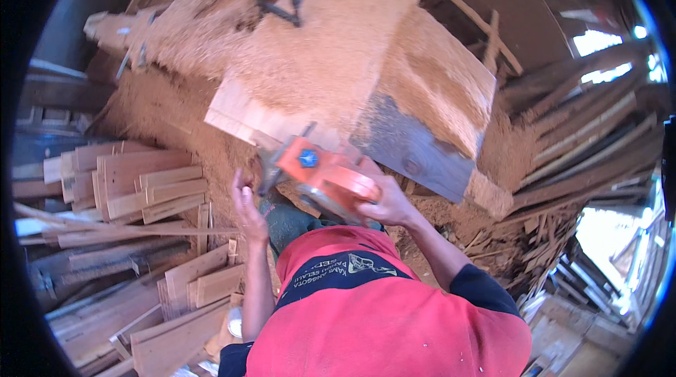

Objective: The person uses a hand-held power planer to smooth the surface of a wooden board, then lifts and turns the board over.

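An orange electric hand planer [329,174] with a blue knob is in front of my body, at the near edge of the workbench. My right hand [389,202] is wrapped round its rear handle. Just left of the tool's front end is my left hand [248,209], its fingers apart and nothing in it. Beyond the planer lies a wide pale board [317,53] strewn with shavings, and the bare end of another pale board [239,118] shows at its near left. A dark grey board [415,151] lies to the right, partly under shavings.
A dark metal clamp [285,14] stands up at the far side of the boards. Stacked short planks [144,183] fill the left side, with more boards [190,335] below. Long timber strips [591,137] lean at the right. Heaped shavings [204,32] cover the far left.
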Available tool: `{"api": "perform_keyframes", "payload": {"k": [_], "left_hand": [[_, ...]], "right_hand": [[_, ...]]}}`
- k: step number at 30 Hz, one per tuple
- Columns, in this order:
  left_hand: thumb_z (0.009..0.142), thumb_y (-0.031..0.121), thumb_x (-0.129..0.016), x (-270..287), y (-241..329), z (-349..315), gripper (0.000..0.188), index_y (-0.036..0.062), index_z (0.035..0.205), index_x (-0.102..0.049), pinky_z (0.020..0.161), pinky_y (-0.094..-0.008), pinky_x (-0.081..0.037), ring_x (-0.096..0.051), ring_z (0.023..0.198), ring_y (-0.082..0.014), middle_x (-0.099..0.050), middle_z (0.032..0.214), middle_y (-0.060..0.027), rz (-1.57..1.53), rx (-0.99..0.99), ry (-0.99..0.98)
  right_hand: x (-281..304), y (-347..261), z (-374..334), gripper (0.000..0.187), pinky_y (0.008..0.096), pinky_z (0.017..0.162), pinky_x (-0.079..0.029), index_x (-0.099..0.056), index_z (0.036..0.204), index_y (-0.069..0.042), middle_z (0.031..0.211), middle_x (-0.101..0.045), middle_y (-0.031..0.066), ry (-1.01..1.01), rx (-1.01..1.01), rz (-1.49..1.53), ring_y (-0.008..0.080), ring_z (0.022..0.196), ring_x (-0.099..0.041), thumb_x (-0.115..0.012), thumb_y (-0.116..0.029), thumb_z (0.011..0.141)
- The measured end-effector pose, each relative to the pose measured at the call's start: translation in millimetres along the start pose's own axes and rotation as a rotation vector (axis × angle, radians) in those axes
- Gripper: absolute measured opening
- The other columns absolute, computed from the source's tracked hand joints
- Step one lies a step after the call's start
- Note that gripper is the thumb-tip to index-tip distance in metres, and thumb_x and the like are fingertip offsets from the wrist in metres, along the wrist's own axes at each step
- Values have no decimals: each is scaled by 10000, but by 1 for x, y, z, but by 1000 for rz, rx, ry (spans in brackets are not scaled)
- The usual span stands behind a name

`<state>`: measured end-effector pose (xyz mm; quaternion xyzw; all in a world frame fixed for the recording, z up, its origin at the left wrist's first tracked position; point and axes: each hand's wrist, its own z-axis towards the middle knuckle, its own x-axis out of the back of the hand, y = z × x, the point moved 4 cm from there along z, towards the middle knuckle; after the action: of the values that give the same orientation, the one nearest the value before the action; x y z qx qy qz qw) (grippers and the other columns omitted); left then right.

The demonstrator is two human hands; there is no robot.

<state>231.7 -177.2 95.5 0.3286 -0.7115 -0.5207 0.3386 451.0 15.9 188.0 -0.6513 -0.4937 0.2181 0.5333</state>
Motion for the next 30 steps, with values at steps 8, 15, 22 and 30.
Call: {"api": "perform_keyframes", "payload": {"k": [8,15,22,30], "left_hand": [[1061,478,-299,-83,-51,-97,591,28,1349,-551,1009,-413,-416,-528,1168,-257,-593,1251,-153,118,224,-220],[1053,514,-314,-65,-102,-108,648,-20,1336,-549,1036,-400,-406,-546,1171,-271,-604,1235,-180,352,184,-211],[1040,541,-326,6,-209,-110,707,-76,1290,-564,976,-397,-445,-609,1094,-298,-639,1213,-205,380,393,36],[1028,565,-331,-27,-199,-122,729,-82,1258,-577,975,-419,-450,-605,1136,-326,-631,1226,-244,639,437,-345]], "right_hand": [[159,81,-180,356,431,817,-506,-707,982,-35,925,-682,191,722,-3,-368,357,842,-625,-721,-240,692],[293,165,-214,362,466,800,-509,-719,974,-48,913,-645,233,1076,-236,-496,389,903,-637,-725,-270,688],[346,218,-231,196,339,468,-448,-650,791,-5,622,-584,54,1302,-208,-331,146,494,-585,-730,-183,778],[290,185,-316,186,269,399,-392,-624,765,-41,577,-560,-12,1361,-319,-121,87,442,-528,-744,-171,819]]}}
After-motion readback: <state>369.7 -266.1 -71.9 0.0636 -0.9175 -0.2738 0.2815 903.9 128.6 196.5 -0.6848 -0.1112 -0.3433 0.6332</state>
